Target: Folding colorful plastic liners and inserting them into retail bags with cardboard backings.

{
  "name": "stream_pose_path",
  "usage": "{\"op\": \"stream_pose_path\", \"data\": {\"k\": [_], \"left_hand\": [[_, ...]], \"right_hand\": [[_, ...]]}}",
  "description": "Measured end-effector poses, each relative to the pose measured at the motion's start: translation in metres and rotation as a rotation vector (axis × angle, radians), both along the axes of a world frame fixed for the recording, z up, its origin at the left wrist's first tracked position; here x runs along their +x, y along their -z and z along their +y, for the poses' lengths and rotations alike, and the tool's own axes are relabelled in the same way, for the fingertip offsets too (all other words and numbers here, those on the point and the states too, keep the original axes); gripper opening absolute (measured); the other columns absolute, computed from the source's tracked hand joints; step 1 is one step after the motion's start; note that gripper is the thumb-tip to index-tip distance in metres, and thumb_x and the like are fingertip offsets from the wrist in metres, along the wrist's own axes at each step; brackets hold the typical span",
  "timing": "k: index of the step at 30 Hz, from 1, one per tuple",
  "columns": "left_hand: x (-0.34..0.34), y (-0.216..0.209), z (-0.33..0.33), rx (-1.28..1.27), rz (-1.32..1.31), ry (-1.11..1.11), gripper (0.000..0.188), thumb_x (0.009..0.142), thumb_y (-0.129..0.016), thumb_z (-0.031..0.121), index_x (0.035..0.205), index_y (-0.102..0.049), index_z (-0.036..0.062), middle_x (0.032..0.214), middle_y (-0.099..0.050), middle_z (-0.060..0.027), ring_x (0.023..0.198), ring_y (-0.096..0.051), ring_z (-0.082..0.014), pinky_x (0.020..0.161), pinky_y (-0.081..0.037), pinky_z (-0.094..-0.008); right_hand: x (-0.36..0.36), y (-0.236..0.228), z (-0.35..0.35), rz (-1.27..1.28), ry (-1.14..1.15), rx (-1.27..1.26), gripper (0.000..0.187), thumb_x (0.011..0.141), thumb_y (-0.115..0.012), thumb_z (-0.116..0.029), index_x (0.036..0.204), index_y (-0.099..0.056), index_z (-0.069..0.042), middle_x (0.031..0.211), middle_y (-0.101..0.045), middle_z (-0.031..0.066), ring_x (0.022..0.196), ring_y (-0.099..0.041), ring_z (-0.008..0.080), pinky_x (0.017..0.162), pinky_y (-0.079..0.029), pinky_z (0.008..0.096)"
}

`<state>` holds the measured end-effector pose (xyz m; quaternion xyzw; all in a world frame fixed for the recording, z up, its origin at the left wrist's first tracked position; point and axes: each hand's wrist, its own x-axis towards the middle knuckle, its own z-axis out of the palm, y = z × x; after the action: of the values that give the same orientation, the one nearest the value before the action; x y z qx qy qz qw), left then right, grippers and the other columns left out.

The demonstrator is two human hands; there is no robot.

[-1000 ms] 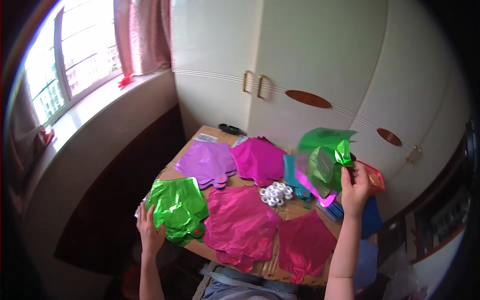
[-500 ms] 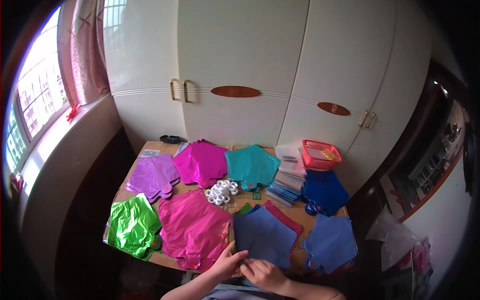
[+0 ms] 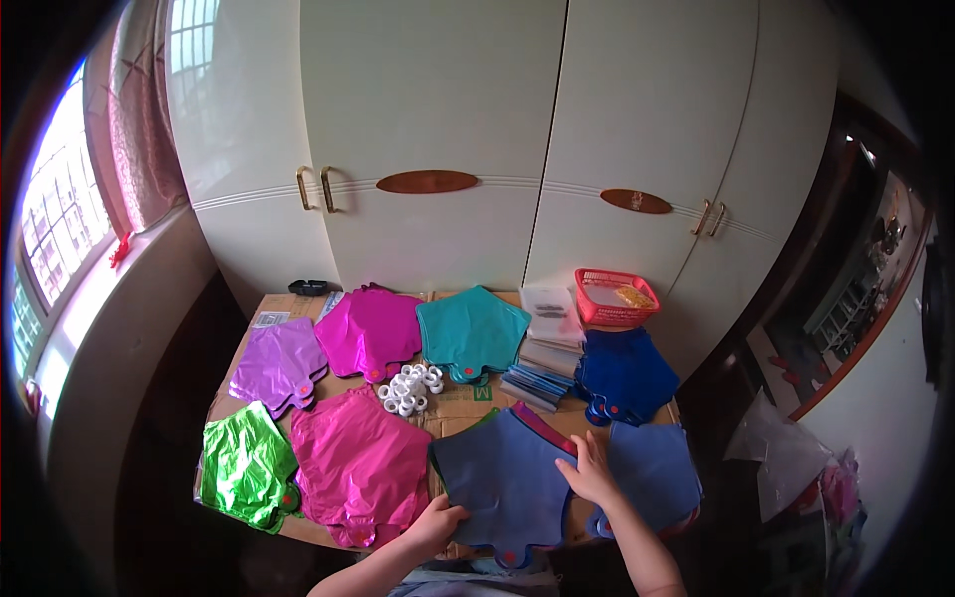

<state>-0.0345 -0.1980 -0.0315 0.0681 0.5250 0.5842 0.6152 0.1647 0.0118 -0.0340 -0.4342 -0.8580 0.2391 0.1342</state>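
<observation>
Flat at the table's near edge lies a stack of flat, deflated-looking foil balloons (image 3: 502, 483), greyish blue on top. Magenta, green and dark blue edges peek out beneath, and a tab with a red dot points toward me. My left hand (image 3: 438, 522) pinches the stack's lower left edge, thumb on top. At its upper right edge my right hand (image 3: 589, 470) grips with the thumb over the blue sheet and fingers near the magenta border. To the left, a pink foil stack (image 3: 360, 458) lies close by; to the right rests another greyish-blue stack (image 3: 652, 473).
Green (image 3: 249, 463), lilac (image 3: 279, 360), magenta (image 3: 368, 331), teal (image 3: 473, 330) and dark blue (image 3: 627, 370) foil stacks cover the cardboard-topped table. White ribbon rolls (image 3: 410, 388) sit mid-table. Behind are blue-edged packets (image 3: 537, 386), clear sleeves (image 3: 552, 316) and a red basket (image 3: 617, 298).
Both hands, close together at the stack's near edge before, are now apart; the right has moved up its right side. The stack now sits straighter and its red-dotted tab shows. The view has shifted.
</observation>
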Motion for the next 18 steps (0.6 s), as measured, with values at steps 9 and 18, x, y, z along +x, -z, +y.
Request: {"op": "stream_pose_path", "data": {"k": [9,18], "left_hand": [[-0.002,0.005,0.004,0.236,0.169,0.033,0.045,0.086,-0.052,0.0,0.13,-0.039,-0.0007,0.122,-0.051,-0.0137,0.103,-0.057,-0.0255,0.089,-0.047,-0.0326],[0.011,0.001,-0.1,0.095,0.335,0.588,0.047,0.089,-0.059,0.015,0.131,-0.043,0.001,0.123,-0.053,-0.0113,0.113,-0.049,-0.0139,0.094,-0.042,-0.0291]], "right_hand": [[-0.02,-0.007,0.014,-0.013,-0.189,0.026,0.06,0.087,-0.058,-0.034,0.131,-0.038,0.001,0.137,-0.039,0.0229,0.13,-0.032,0.0379,0.108,-0.026,0.0437],[-0.048,0.003,0.013,0.072,-0.303,0.146,0.056,0.084,-0.061,-0.022,0.128,-0.039,0.003,0.128,-0.046,0.0218,0.121,-0.041,0.0362,0.104,-0.032,0.0417]]}}
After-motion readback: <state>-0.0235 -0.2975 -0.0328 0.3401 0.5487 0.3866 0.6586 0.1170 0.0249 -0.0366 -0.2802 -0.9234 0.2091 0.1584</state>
